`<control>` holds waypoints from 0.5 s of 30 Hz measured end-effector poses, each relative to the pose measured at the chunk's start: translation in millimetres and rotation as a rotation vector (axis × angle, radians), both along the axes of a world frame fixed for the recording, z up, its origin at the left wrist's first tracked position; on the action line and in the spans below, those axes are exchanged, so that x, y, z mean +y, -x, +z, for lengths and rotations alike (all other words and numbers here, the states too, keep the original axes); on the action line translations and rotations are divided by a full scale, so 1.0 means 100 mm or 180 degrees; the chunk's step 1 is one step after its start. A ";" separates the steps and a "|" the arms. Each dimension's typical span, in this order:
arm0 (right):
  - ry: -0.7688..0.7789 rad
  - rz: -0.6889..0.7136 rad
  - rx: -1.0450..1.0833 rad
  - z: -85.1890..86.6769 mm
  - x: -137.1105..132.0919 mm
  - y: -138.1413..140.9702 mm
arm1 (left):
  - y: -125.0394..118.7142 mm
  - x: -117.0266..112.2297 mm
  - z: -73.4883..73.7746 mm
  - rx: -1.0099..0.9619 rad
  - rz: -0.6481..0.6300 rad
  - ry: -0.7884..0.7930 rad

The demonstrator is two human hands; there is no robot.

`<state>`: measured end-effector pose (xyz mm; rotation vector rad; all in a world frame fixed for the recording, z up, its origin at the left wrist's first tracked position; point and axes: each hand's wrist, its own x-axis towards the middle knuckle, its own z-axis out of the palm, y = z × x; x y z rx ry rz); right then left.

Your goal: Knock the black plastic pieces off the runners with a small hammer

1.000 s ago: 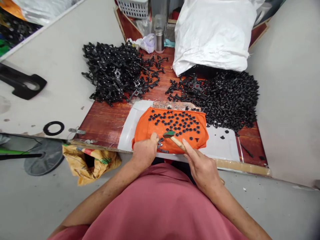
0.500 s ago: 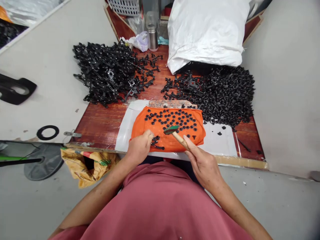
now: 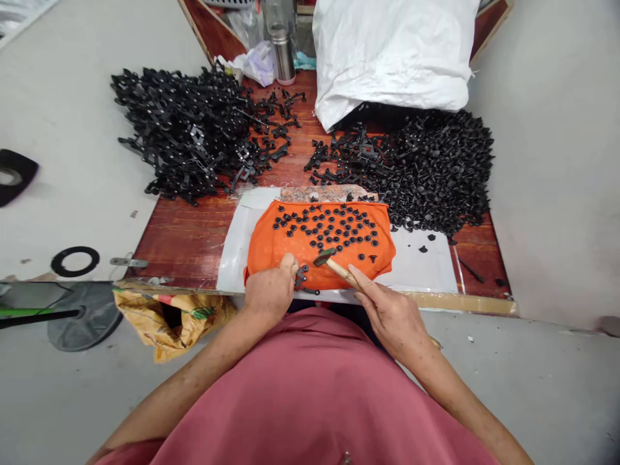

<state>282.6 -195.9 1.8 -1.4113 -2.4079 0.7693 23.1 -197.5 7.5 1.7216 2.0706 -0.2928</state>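
Observation:
My right hand [image 3: 390,310] is closed round the wooden handle of a small hammer [image 3: 343,271]. The hammer's dark head is low over an orange cloth [image 3: 271,252], close to my left hand. With its fingers closed, my left hand [image 3: 271,287] grips a black plastic bracket [image 3: 300,278] at the cloth's front edge; part of the bracket is hidden by the fingers. Several small round black plastic pieces [image 3: 340,232] stand spread over the cloth behind the hammer. A white sheet [image 3: 426,274] lies under the cloth.
A large heap of black brackets [image 3: 184,129] is at the back left. To the right is a pile of small black pieces [image 3: 436,168], with a white sack [image 3: 392,58] behind it. A steel flask [image 3: 282,55] stands at the back. A yellow bag [image 3: 169,316] hangs below the table's front edge.
The hammer's head has come down a little and turned, nearer my left hand. The bracket at my left hand has shifted slightly. The whole view has moved a little.

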 end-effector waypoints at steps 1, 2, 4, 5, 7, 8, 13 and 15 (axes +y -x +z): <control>-0.0063 0.0018 0.0028 0.04 -0.01 0.00 | -0.03 -0.01 0.00 0.0143 -0.0020 0.0052; -0.0162 0.0020 0.0069 0.09 -0.02 0.01 | -0.05 -0.02 -0.01 0.0220 -0.0040 0.0074; -0.0501 -0.0031 0.0138 0.15 -0.06 0.02 | -0.07 -0.03 -0.03 0.0276 -0.0043 0.0071; -0.0705 -0.0048 0.0142 0.16 -0.07 0.04 | -0.07 -0.03 -0.04 0.0284 -0.0033 0.0059; -0.0991 -0.0002 -0.0020 0.12 -0.09 0.08 | -0.06 -0.03 -0.05 0.0267 -0.0018 0.0022; -0.1047 0.0072 -0.0167 0.09 -0.09 0.10 | -0.05 -0.03 -0.06 0.0246 -0.0015 -0.0002; -0.0722 0.0274 -0.0634 -0.02 -0.05 0.15 | -0.03 -0.03 -0.07 0.0171 -0.0015 -0.0099; -0.0865 0.0156 -0.0272 0.00 -0.06 0.12 | -0.02 -0.04 -0.08 0.0172 -0.0016 -0.0113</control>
